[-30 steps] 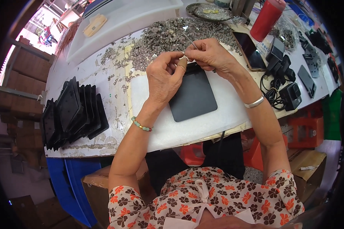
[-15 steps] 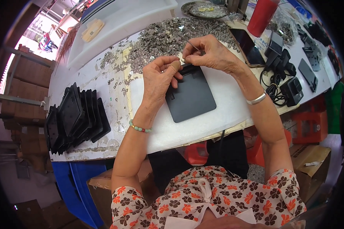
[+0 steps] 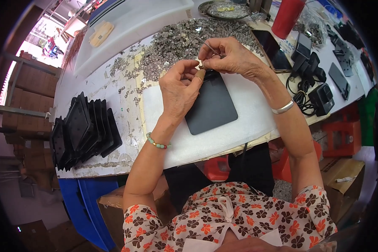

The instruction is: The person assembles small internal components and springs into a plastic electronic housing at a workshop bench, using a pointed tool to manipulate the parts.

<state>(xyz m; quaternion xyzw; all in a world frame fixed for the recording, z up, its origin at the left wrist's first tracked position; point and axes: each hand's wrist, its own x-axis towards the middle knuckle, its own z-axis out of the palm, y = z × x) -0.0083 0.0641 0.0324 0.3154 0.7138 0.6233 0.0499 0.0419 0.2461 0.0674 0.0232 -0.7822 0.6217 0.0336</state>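
Observation:
A dark grey flat plastic panel (image 3: 212, 109) lies on a white foam sheet in front of me. Above its far edge, the fingertips of both hands meet. My left hand (image 3: 180, 86) is closed in a pinch with a tan cover on the thumb; a small metal piece (image 3: 200, 66) shows at its fingertips, partly hidden. My right hand (image 3: 231, 59) is closed around a thin metal tool (image 3: 206, 44), whose free end sticks out up and left. The fingers of the right hand also touch near the small piece.
Beyond the hands spreads a heap of small metal pieces (image 3: 176, 42). Black plastic trays (image 3: 86, 130) stand stacked at the left. To the right lie a phone (image 3: 273, 50), black adapters with cables (image 3: 321, 101) and a red cylinder (image 3: 287, 19). A white bin (image 3: 130, 31) sits at the back left.
My left hand has shifted slightly right and turned, its thumb now up against the right fingertips. It has come off the panel's left edge. My right hand has barely moved.

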